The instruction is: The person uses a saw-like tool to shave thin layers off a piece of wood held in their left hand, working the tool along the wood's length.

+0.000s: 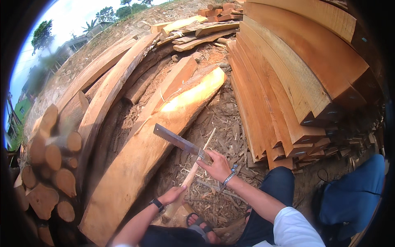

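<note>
My right hand is closed round the handle of a hand saw with a broad dark blade. The blade points up and to the left, its toothed edge facing down, over the near edge of a thick sawn plank. A pale wooden stick with a thin pointed top stands slanted in front of me. My left hand grips its lower part. The stick passes close by my right hand and the saw's handle end; whether they touch I cannot tell. Its thick lower end is down by a wood block near my feet.
The thick plank lies slanting on my left. Cut logs are stacked at far left, with long timbers behind. Stacked beams rise on the right. Shavings litter the ground. A blue cloth-like object is at lower right.
</note>
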`<action>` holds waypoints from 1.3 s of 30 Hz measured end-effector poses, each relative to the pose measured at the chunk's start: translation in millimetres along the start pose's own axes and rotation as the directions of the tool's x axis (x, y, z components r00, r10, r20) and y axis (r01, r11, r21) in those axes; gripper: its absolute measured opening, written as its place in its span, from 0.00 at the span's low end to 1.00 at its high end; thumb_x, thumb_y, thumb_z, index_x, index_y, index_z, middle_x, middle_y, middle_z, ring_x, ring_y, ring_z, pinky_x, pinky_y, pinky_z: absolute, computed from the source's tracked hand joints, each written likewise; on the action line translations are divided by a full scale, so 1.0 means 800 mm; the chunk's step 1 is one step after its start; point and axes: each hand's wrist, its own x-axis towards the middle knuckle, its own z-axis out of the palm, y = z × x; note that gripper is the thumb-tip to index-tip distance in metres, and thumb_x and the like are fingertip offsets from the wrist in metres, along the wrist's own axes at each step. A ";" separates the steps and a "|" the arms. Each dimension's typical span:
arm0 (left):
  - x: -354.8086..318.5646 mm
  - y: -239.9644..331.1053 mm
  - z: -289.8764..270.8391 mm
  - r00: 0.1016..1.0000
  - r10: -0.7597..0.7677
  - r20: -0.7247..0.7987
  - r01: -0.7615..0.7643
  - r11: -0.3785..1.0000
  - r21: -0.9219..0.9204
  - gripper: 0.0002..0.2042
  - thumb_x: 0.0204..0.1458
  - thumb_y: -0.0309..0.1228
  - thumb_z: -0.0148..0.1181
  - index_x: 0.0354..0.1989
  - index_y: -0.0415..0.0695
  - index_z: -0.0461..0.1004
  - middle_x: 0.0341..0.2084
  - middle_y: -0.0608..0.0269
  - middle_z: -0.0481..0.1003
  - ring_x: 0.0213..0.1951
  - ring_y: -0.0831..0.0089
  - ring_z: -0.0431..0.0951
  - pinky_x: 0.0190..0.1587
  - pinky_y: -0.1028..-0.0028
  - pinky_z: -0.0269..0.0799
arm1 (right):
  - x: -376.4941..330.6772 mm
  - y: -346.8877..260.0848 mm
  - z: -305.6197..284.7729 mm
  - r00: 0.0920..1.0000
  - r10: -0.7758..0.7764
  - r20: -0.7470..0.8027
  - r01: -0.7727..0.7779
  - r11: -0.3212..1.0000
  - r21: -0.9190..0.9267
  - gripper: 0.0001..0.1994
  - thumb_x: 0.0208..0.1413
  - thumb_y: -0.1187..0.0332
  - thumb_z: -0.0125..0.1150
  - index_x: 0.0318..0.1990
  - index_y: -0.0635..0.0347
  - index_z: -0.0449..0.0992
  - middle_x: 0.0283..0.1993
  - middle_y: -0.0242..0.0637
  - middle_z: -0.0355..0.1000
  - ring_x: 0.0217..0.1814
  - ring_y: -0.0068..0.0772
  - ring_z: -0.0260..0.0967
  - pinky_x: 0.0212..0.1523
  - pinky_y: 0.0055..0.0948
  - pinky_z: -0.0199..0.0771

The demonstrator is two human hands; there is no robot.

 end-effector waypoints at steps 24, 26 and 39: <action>-0.068 0.051 -0.049 0.689 0.350 -0.635 0.138 0.797 0.588 0.34 0.63 0.54 0.44 0.26 0.29 0.77 0.24 0.29 0.74 0.33 0.36 0.77 0.37 0.48 0.71 | -0.011 0.028 0.063 0.955 -0.163 0.247 0.248 0.895 -0.370 0.20 0.61 0.42 0.49 0.44 0.48 0.72 0.27 0.40 0.74 0.30 0.50 0.75 0.28 0.50 0.71; -0.062 0.056 -0.046 0.681 0.372 -0.631 0.152 0.771 0.618 0.34 0.62 0.55 0.44 0.27 0.29 0.77 0.25 0.29 0.74 0.33 0.37 0.77 0.37 0.48 0.72 | -0.001 0.034 0.053 0.969 -0.075 0.235 0.170 0.892 -0.419 0.21 0.61 0.42 0.49 0.42 0.49 0.72 0.27 0.42 0.74 0.30 0.51 0.75 0.28 0.50 0.71; -0.071 0.057 -0.038 0.761 0.286 -0.582 0.227 0.724 0.652 0.37 0.61 0.58 0.43 0.26 0.27 0.77 0.24 0.28 0.74 0.33 0.38 0.78 0.37 0.50 0.73 | 0.031 0.060 0.021 0.967 0.167 0.193 -0.074 0.907 -0.415 0.26 0.62 0.39 0.44 0.40 0.54 0.72 0.27 0.52 0.76 0.33 0.59 0.76 0.32 0.55 0.73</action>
